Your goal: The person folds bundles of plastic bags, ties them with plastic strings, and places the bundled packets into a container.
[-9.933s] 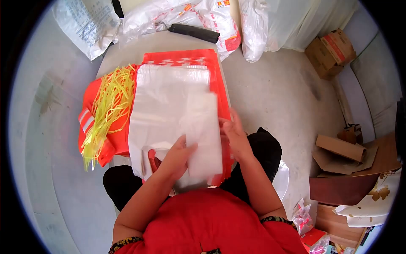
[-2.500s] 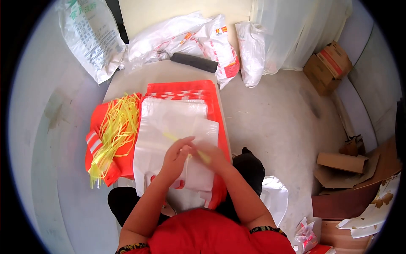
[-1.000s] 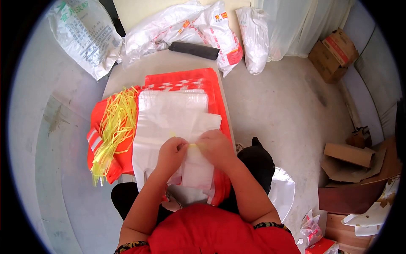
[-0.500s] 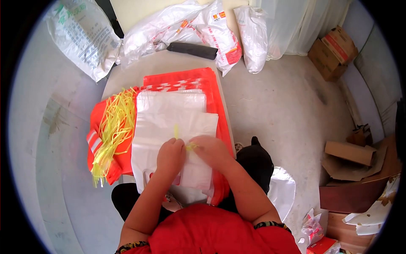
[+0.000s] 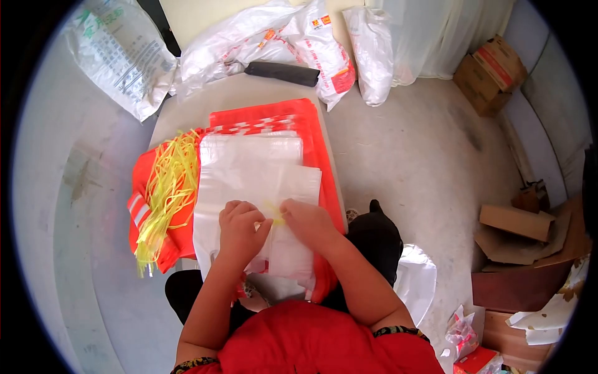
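A yellow strip (image 5: 278, 220) lies between my hands, gathered around a bunched part of the white plastic bags (image 5: 243, 165). My left hand (image 5: 242, 229) is closed, fingers curled and thumb turned toward the strip; the exact hold is partly hidden. On the other side my right hand (image 5: 306, 223) pinches the strip between thumb and fingers. The bags lie in a stack on red bags (image 5: 317, 149), whose patterned edge shows at the back. A loose bundle of yellow strips (image 5: 171, 181) rests on red material to the left.
Under the stacks is a beige table (image 5: 187, 112). Toward the back are a black rolled bundle (image 5: 282, 73) and printed white sacks (image 5: 321, 53). Cardboard boxes (image 5: 492, 75) sit at the far right, with an opened carton (image 5: 523, 240) nearer on the floor.
My left hand has shifted slightly left and turned, its fingers now higher and the thumb pointing right. My right hand stays nearly in place. The upright yellow end seen earlier no longer stands out.
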Tool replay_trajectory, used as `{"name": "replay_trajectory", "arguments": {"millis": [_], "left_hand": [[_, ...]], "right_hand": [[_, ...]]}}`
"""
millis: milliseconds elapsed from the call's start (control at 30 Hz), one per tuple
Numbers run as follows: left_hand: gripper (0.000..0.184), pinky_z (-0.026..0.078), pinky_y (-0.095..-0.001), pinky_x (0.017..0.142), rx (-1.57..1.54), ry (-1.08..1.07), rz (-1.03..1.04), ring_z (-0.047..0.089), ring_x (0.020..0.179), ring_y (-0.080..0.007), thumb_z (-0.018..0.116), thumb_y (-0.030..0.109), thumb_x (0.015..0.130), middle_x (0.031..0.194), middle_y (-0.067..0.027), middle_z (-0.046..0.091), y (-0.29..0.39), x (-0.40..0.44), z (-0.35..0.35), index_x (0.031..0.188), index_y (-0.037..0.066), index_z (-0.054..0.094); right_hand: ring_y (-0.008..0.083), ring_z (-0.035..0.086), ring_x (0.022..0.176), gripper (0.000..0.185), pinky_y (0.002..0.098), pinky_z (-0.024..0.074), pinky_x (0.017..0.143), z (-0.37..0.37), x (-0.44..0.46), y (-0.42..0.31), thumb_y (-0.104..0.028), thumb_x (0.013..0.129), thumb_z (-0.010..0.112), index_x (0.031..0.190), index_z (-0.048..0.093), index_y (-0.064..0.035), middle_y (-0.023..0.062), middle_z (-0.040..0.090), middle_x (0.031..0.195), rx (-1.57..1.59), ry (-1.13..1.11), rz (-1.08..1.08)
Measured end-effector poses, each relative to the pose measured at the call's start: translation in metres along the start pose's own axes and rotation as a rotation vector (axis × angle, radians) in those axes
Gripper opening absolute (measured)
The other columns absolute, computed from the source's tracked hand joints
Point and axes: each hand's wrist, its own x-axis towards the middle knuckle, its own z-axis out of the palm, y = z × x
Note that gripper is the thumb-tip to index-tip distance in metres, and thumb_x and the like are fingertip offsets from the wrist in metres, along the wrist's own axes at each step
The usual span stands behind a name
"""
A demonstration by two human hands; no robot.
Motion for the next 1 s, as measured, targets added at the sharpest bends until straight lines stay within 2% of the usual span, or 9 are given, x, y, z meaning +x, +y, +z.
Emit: {"name": "replay_trajectory", "arguments": {"millis": [133,333,433,533,633,767,867,933,1000], "left_hand": [[0.017,0.050,-0.0356,0.072,-0.415,-0.190,-0.307,0.063,0.078,-0.0279,0.075,0.017,0.089,0.084,-0.0108,0.069,0.010,0.002,0.001,0.089,0.001,0.074],[0.018,0.049,-0.0308,0.072,-0.395,-0.283,-0.344,0.060,0.074,-0.0203,0.069,0.016,0.096,0.085,-0.0102,0.066,0.028,0.006,-0.008,0.101,0.000,0.074],[0.016,0.051,-0.0345,0.078,-0.792,-0.102,-0.274,0.063,0.084,-0.0263,0.063,0.012,0.097,0.105,-0.0133,0.067,0.015,-0.004,0.004,0.106,0.002,0.072],[0.023,0.050,-0.0322,0.078,-0.912,-0.136,-0.497,0.062,0.085,-0.0232,0.059,0.003,0.095,0.114,-0.0126,0.065,0.014,-0.007,0.010,0.117,0.003,0.068],[0.034,0.050,-0.0315,0.077,-0.608,-0.224,-0.356,0.062,0.084,-0.0231,0.059,-0.001,0.092,0.115,-0.0124,0.065,0.014,-0.008,0.014,0.125,0.004,0.065],[0.019,0.048,-0.0284,0.067,-0.438,-0.162,-0.349,0.057,0.071,-0.0135,0.070,0.004,0.089,0.092,-0.0039,0.068,0.017,-0.005,0.015,0.107,0.002,0.074],[0.012,0.047,-0.0297,0.064,-0.397,-0.101,-0.344,0.056,0.066,-0.0151,0.074,0.007,0.088,0.084,-0.0032,0.067,0.001,-0.008,0.030,0.098,0.001,0.075],[0.013,0.047,-0.0303,0.063,-0.570,-0.128,-0.493,0.056,0.066,-0.0156,0.074,0.008,0.088,0.081,-0.0047,0.065,-0.004,-0.011,0.037,0.099,0.000,0.074],[0.014,0.047,-0.0317,0.064,-0.639,-0.157,-0.565,0.057,0.066,-0.0178,0.074,0.010,0.089,0.080,-0.0068,0.065,-0.005,-0.011,0.039,0.099,0.000,0.074]], "right_hand": [[0.0349,0.069,0.094,0.014,0.0470,0.0544,0.077,0.009,-0.002,0.011,-0.023,0.097,0.065,0.104,0.067,-0.0100,0.0116,0.071,0.101,-0.016,0.050,-0.154],[0.0345,0.068,0.090,0.013,0.0449,0.0545,0.075,0.008,-0.006,0.013,-0.021,0.096,0.066,0.099,0.067,-0.0092,0.0106,0.068,0.095,0.008,0.098,-0.205],[0.0349,0.068,0.090,0.012,0.0448,0.0543,0.074,0.002,-0.006,0.006,-0.020,0.095,0.066,0.098,0.067,-0.0083,0.0113,0.068,0.094,-0.025,0.069,-0.178],[0.0377,0.067,0.095,0.016,0.0450,0.0533,0.081,0.002,-0.004,0.007,-0.020,0.095,0.064,0.100,0.070,-0.0066,0.0148,0.070,0.098,-0.030,0.011,-0.116],[0.0371,0.068,0.088,0.012,0.0465,0.0540,0.075,0.007,-0.004,0.014,-0.020,0.095,0.066,0.099,0.069,-0.0081,0.0126,0.069,0.095,0.065,0.111,-0.241],[0.0373,0.068,0.089,0.012,0.0458,0.0533,0.075,0.005,-0.007,0.011,-0.018,0.094,0.066,0.101,0.069,-0.0085,0.0127,0.071,0.098,0.208,0.103,-0.164],[0.0360,0.068,0.089,0.011,0.0440,0.0529,0.075,0.003,-0.004,0.009,-0.015,0.092,0.068,0.101,0.068,-0.0087,0.0120,0.071,0.098,0.154,0.043,-0.058],[0.0350,0.067,0.090,0.013,0.0429,0.0527,0.075,-0.007,-0.007,-0.003,-0.013,0.090,0.069,0.102,0.067,-0.0084,0.0119,0.070,0.098,0.227,-0.005,0.051],[0.0337,0.067,0.091,0.017,0.0426,0.0533,0.076,-0.003,-0.007,0.002,-0.011,0.088,0.070,0.105,0.068,-0.0088,0.0113,0.069,0.098,0.171,0.042,-0.086]]}}
